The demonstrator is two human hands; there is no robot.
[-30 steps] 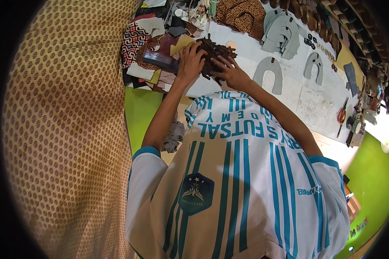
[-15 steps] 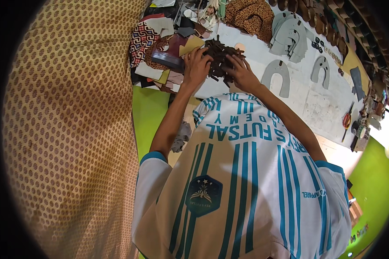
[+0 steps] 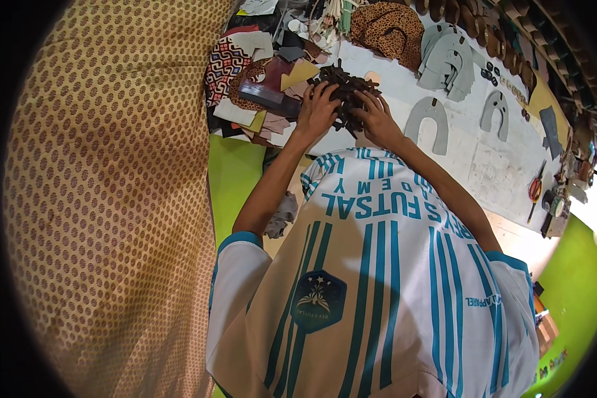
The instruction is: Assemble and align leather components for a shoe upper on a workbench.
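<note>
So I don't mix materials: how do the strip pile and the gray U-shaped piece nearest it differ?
The strip pile is a tangled heap of many narrow pieces; the gray U-shaped piece is one flat arch. The pile is dark brown, the gray piece paler. The left hand and right hand are on the pile; neither is on the gray piece. Both lie on the white table.
</note>
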